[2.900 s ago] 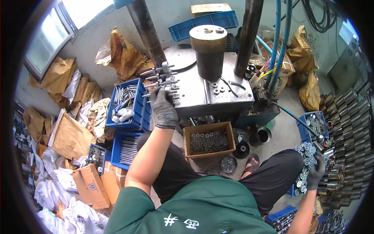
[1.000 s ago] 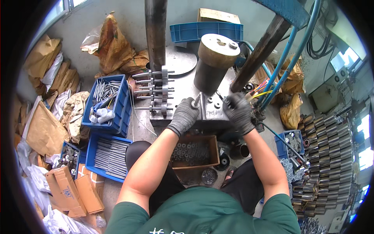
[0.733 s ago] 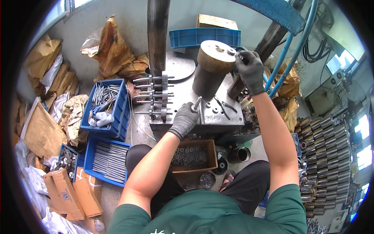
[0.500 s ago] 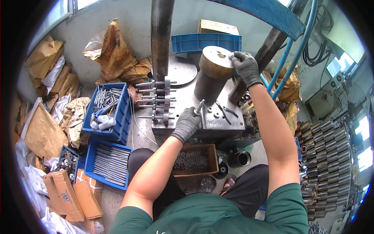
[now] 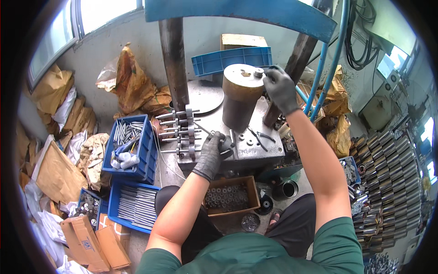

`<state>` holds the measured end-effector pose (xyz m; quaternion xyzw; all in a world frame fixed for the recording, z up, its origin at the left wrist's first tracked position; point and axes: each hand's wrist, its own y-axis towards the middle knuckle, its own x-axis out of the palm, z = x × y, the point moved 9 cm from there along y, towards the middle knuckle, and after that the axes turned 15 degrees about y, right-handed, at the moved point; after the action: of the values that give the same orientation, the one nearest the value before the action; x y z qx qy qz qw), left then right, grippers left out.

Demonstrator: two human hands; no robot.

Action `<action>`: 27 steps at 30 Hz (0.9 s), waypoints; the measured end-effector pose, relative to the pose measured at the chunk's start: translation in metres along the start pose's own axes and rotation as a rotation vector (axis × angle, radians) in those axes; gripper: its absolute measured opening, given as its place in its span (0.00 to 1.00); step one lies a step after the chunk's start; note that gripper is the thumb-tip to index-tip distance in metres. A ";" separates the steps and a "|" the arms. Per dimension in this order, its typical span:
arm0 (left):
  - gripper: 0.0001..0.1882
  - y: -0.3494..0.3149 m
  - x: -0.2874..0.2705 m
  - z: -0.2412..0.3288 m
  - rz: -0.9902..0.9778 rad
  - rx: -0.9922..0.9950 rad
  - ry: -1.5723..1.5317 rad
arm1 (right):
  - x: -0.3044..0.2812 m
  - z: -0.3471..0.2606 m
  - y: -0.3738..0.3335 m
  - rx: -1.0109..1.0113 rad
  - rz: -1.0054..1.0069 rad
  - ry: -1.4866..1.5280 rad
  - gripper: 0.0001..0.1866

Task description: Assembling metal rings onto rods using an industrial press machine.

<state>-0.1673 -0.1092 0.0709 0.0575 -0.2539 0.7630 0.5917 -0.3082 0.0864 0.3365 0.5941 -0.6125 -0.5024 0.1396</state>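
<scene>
My left hand, in a dark grey glove, is closed round a metal shaft held at a tilt over the near edge of the steel block. A round dark gear-like piece sits by its fingers, apparently on that shaft. My gloved right hand is curled beside the top of a thick steel cylinder; what its fingers hold, if anything, is hidden. A small metal ring rests on the cylinder's top. Several shafts with gear-like pieces lie at the block's left side. Pliers lie right of the cylinder.
Blue crates with metal rods and mixed parts stand at left. A box of small rings sits below the block. Steel columns and a blue crossbar frame the workspace. Stacked metal tubes fill the right.
The view has shifted. My left hand has tipped the shaft from upright to leaning left. My right hand has drawn back from the cylinder's top and curled, leaving a small ring visible there.
</scene>
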 end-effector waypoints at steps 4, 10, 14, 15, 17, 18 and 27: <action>0.14 -0.021 0.016 0.016 -0.327 0.148 -0.025 | -0.033 -0.001 -0.097 0.232 -0.090 0.370 0.09; 0.29 -0.057 0.036 0.046 -0.229 0.327 0.108 | -0.034 -0.013 -0.268 0.355 -0.634 0.036 0.15; 0.33 -0.074 0.083 0.109 -0.191 0.620 0.235 | -0.029 -0.033 -0.304 0.195 -0.871 0.156 0.15; 0.33 -0.075 0.098 0.130 -0.190 0.721 0.283 | -0.028 -0.034 -0.305 0.193 -0.873 0.168 0.14; 0.29 -0.069 0.124 0.170 -0.138 0.883 0.463 | -0.028 -0.035 -0.309 0.184 -0.943 0.108 0.14; 0.25 -0.064 0.137 0.192 -0.106 0.993 0.596 | -0.026 -0.036 -0.313 0.159 -1.021 0.044 0.13; 0.28 0.074 0.200 0.255 -0.021 0.942 0.650 | -0.041 -0.036 -0.318 0.272 -1.093 0.091 0.20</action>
<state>-0.3494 -0.0633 0.3450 0.0797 0.3092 0.7663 0.5575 -0.0832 0.1730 0.1216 0.8587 -0.2682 -0.3920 -0.1925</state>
